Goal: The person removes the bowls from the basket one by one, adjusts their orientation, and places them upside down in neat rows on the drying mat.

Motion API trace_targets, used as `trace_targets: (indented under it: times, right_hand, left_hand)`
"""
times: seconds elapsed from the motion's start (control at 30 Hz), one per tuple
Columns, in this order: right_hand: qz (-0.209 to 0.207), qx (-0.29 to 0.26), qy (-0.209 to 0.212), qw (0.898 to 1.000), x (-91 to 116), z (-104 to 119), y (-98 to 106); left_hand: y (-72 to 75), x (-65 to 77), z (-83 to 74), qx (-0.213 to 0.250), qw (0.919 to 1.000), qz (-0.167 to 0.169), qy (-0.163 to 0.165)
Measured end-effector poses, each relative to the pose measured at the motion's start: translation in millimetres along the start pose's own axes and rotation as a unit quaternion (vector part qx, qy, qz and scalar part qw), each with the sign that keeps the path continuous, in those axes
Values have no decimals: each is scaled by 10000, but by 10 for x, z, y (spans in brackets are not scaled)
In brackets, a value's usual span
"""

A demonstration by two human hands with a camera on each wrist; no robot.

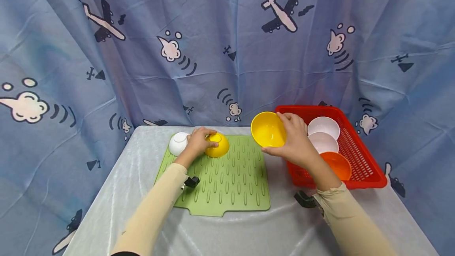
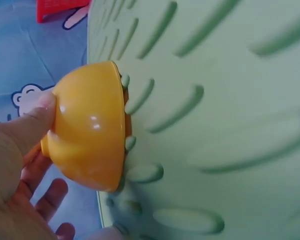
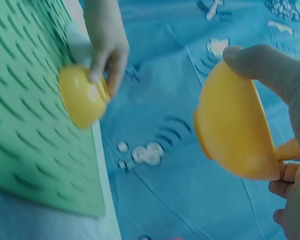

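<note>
An upside-down yellow bowl [image 1: 220,148] rests rim-down on the green drying mat [image 1: 238,177]. My left hand [image 1: 198,142] pinches it at the foot ring, thumb on one side, as the left wrist view shows. To its left sits an upturned white bowl [image 1: 177,145], partly behind that hand. Above the table, right of the mat, my right hand [image 1: 296,141] grips a second yellow bowl [image 1: 267,129] by its rim. This bowl is tilted, its inside facing the head camera. In the right wrist view the thumb presses one edge of the yellow bowl [image 3: 232,125].
A red plastic basket [image 1: 359,149] stands at the right of the table. Inside it are a white bowl [image 1: 325,126], a pale pink bowl [image 1: 325,142] and an orange bowl [image 1: 339,165], partly hidden by my right arm. A blue patterned curtain [image 1: 206,50] hangs behind the table.
</note>
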State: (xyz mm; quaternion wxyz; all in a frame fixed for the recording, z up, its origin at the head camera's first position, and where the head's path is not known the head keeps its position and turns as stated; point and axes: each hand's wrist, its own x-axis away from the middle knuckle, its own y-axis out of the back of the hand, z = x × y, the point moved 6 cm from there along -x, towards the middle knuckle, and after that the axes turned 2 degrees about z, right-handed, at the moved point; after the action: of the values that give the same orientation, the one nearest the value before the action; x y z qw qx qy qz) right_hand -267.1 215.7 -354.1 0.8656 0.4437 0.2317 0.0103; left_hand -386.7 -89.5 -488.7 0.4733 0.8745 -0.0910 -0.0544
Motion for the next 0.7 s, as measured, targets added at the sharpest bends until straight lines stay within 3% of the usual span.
trace_targets:
  times: [0.23,0.47,0.6,0.7]
  right_hand:
    - [242,-218,19,9995,226,220,-341]
    - [386,-336,-27,9987,351,275,-615]
    - [536,-212,-71,9983,414,266,-739]
    - [530,-164,-38,9985,452,260,-783]
  left_hand:
    - [10,70,-39,-82,10000,-22,52]
    - [93,139,-20,157,9998,-7,73]
    - [132,294,-76,594,9981,-114,82]
    - [142,458,-175,1322,9911,-119,-32]
